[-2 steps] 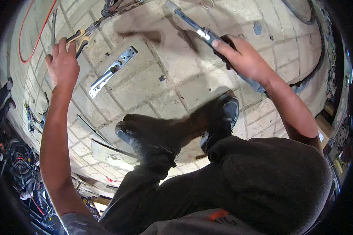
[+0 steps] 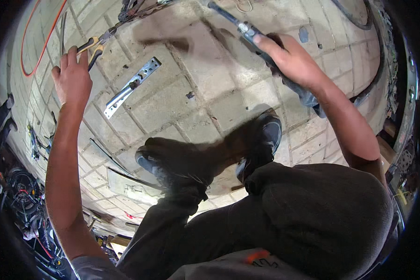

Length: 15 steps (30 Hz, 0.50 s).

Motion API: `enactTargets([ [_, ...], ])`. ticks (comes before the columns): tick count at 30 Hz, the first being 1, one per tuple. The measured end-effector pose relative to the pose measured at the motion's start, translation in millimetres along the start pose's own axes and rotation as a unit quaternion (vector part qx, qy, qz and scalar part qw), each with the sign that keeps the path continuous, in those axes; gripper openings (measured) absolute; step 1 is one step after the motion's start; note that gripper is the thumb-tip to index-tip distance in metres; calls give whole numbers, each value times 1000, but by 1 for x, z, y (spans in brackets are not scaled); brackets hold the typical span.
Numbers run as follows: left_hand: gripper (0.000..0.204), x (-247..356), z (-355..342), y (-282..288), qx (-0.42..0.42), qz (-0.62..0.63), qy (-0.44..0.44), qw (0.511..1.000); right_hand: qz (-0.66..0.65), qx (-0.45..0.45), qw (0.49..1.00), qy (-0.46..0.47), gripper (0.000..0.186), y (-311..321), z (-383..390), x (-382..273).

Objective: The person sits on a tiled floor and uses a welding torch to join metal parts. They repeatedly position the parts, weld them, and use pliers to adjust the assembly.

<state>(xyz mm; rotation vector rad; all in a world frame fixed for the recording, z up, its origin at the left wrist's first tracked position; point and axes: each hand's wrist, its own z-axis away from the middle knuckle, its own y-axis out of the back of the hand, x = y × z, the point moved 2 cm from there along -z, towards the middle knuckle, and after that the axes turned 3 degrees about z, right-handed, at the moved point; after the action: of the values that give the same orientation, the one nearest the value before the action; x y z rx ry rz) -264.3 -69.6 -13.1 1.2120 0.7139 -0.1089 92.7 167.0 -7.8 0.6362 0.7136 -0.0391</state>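
My left hand (image 2: pixel 73 80) is at the upper left, its fingers bent around the handle ends of a pair of pliers (image 2: pixel 94 45) with yellow and black grips. The handles stand apart, and the fingers partly hide them. The jaws reach toward a dark object (image 2: pixel 127 11) at the top edge. My right hand (image 2: pixel 291 60) grips a long, dark tubular tool (image 2: pixel 228 17) with a shiny metal collar. Its thin end slants up and left; its thick end passes under my wrist. Between my hands, a perforated metal strip (image 2: pixel 133 85) lies on the floor.
Paving blocks (image 2: pixel 214 88) make up the floor. A red cable (image 2: pixel 44 53) loops at the far left, a dark hose (image 2: pixel 380 70) curves along the right. A flat plate (image 2: pixel 128 184) lies beside my left shoe (image 2: pixel 149 158). Tangled parts (image 2: pixel 25 196) fill the lower left.
The tubular tool has shifted slightly up and to the right along with my right hand. My left hand and the pliers keep their places.
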Motion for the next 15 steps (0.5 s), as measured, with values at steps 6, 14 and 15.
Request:
enactTargets([
  [6, 47, -1, 0, -8, 8, -15, 2, 1000, 26, -22, 999, 13, 66, 12, -9, -4],
  [14, 47, 1, 2, -10, 16, -11, 2, 1000, 55, -48, 996, 46, 60, 9, -26, -20],
  [15, 46, 1, 2, -9, 17, -10, 1, 1000, 64, -46, 996, 51, 60, 7, -29, -22],
])
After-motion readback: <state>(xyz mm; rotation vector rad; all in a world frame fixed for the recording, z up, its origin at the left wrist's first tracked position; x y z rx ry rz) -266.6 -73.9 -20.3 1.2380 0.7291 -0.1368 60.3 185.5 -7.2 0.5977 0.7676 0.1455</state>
